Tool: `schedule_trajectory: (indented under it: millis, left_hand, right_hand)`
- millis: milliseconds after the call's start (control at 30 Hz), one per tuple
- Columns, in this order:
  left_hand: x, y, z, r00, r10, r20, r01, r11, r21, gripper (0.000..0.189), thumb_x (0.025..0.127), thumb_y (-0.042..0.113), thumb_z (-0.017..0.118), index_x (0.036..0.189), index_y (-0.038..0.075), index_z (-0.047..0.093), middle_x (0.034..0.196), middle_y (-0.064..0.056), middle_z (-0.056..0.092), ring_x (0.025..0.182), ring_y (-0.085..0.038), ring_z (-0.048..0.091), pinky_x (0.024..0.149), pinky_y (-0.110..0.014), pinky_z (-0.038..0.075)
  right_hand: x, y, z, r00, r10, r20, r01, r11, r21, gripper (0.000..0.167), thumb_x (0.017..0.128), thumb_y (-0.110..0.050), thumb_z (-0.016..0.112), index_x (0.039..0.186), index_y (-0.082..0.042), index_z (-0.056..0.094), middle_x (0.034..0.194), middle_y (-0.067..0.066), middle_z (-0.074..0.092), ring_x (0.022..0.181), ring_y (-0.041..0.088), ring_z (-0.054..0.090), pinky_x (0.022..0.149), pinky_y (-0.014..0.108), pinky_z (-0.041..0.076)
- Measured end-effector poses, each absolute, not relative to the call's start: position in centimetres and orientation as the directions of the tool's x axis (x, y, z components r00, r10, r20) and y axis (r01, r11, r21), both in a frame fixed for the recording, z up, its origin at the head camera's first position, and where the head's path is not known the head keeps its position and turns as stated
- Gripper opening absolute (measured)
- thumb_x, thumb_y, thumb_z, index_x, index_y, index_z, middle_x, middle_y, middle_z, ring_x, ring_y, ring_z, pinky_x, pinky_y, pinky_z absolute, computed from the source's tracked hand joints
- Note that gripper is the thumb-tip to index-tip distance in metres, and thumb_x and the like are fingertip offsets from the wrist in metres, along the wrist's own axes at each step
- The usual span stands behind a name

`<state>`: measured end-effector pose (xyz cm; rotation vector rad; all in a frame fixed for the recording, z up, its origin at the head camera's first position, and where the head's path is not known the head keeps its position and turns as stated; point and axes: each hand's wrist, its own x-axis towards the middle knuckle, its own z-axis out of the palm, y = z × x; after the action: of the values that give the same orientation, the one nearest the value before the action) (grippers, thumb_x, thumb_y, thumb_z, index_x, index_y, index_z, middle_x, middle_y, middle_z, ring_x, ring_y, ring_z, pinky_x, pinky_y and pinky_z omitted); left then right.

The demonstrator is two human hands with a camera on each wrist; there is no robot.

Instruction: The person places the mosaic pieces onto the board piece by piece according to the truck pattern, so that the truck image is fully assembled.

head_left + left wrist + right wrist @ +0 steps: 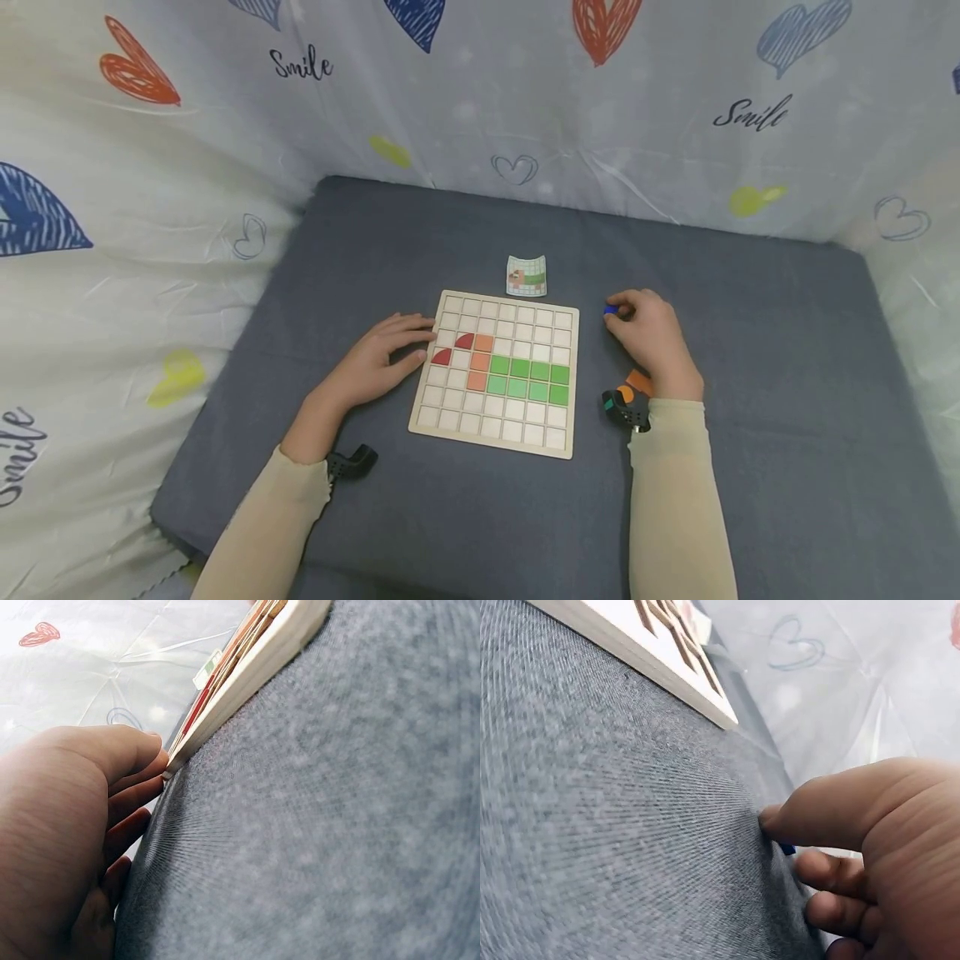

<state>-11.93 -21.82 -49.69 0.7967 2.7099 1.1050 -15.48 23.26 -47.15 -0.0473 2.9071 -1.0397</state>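
My left hand (367, 360) rests at the left edge of a square wooden grid board (487, 440), fingers loosely extended and fingertips touching its rim. Green square tiles (519, 367) fill two rows on the board's right half. To their left stands a column of orange square tiles (479, 362), with two red quarter-round tiles (441, 357) beside it. Right of the board, my right hand (652, 337) pinches a small blue piece (611, 310) between thumb and fingers, close to the cloth. The right wrist view shows only a sliver of this blue piece (788, 848) behind the thumb.
A small pattern card (527, 277) with a curled edge lies just behind the board. Two orange pieces (640, 382) are by the right wrist, partly covered by the wrist camera (624, 408). Dark grey cloth (787, 417) covers the table; printed curtains (637, 142) hang behind it.
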Motion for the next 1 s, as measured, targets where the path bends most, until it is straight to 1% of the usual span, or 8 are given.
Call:
schedule_trajectory:
  millis: [67,133,300,400,500,700,900,1000]
  left_hand:
    - [-11.9,-21.8,-49.7,-0.856,0.508,0.093,0.429,0.599,0.676,0.040,0.110,0.024,0.072,0.147,0.011,0.071,0.163,-0.007,0.055,0.159,-0.032,0.040,0.140,-0.045,0.017]
    - [-11.9,-21.8,-49.7,-0.856,0.509,0.091,0.428,0.599,0.676,0.040,0.110,0.025,0.072,0.148,0.011,0.071,0.163,-0.007,0.055,0.159,-0.032,0.040,0.140,-0.046,0.017]
    - [-11.9,-21.6,-49.6,-0.852,0.514,0.100,0.436,0.591,0.679,0.040,0.110,0.024,0.071,0.147,0.010,0.071,0.163,-0.008,0.056,0.158,-0.034,0.040,0.139,-0.047,0.018]
    - [-11.9,-21.6,-49.6,-0.851,0.515,0.107,0.441,0.589,0.677,0.039,0.110,0.024,0.072,0.147,0.010,0.071,0.162,-0.009,0.056,0.158,-0.035,0.041,0.139,-0.048,0.019]
    - [-11.9,-21.6,-49.6,-0.854,0.511,0.095,0.432,0.596,0.677,0.040,0.110,0.024,0.072,0.147,0.010,0.071,0.163,-0.008,0.055,0.159,-0.033,0.040,0.139,-0.047,0.019]
    - [-12.1,-21.7,-49.7,-0.859,0.505,0.083,0.421,0.606,0.675,0.040,0.110,0.025,0.071,0.148,0.012,0.071,0.164,-0.005,0.054,0.160,-0.031,0.038,0.139,-0.047,0.018]
    - [-12.1,-21.9,-49.9,-0.861,0.501,0.083,0.419,0.607,0.675,0.040,0.110,0.026,0.071,0.148,0.013,0.071,0.164,-0.004,0.054,0.160,-0.030,0.038,0.140,-0.046,0.018]
    - [-12.1,-21.9,-50.0,-0.861,0.502,0.084,0.419,0.606,0.676,0.040,0.110,0.026,0.072,0.148,0.013,0.071,0.164,-0.004,0.054,0.160,-0.030,0.038,0.140,-0.046,0.017]
  right_hand:
    - [-15.4,23.2,-47.3,-0.999,-0.042,-0.021,-0.020,0.781,-0.624,0.029,0.105,-0.016,0.073,0.128,0.001,0.075,0.116,0.019,0.064,0.102,0.036,0.059,0.088,0.055,0.056]
    - [-15.4,23.2,-47.4,-0.999,-0.033,-0.007,-0.022,0.785,-0.618,0.026,0.104,-0.016,0.074,0.124,0.001,0.076,0.119,0.020,0.064,0.104,0.037,0.060,0.089,0.057,0.056]
    - [-15.3,23.2,-47.5,-1.000,-0.027,0.008,-0.026,0.792,-0.610,0.020,0.105,-0.016,0.074,0.116,0.000,0.079,0.116,0.019,0.068,0.104,0.037,0.064,0.090,0.056,0.058]
    - [-15.3,23.4,-47.5,-0.999,-0.040,0.001,-0.032,0.787,-0.616,0.022,0.105,-0.016,0.074,0.119,0.000,0.079,0.116,0.018,0.070,0.103,0.036,0.064,0.089,0.054,0.058]
    - [-15.2,23.7,-47.4,-0.998,-0.061,-0.021,-0.035,0.780,-0.625,0.023,0.105,-0.015,0.074,0.123,-0.002,0.079,0.120,0.017,0.070,0.104,0.034,0.063,0.089,0.051,0.057]
    - [-15.3,24.3,-47.1,-0.994,-0.098,-0.045,-0.048,0.776,-0.629,0.024,0.105,-0.010,0.071,0.125,-0.002,0.079,0.123,0.018,0.070,0.104,0.034,0.061,0.092,0.050,0.056]
    - [-15.4,24.0,-47.0,-0.995,-0.082,-0.053,-0.031,0.781,-0.623,0.024,0.104,-0.011,0.068,0.123,-0.002,0.080,0.122,0.018,0.072,0.101,0.033,0.061,0.087,0.049,0.056]
    - [-15.4,23.9,-47.1,-0.996,-0.072,-0.050,-0.024,0.773,-0.634,0.023,0.104,-0.012,0.068,0.122,-0.003,0.081,0.120,0.017,0.073,0.096,0.031,0.061,0.082,0.047,0.055]
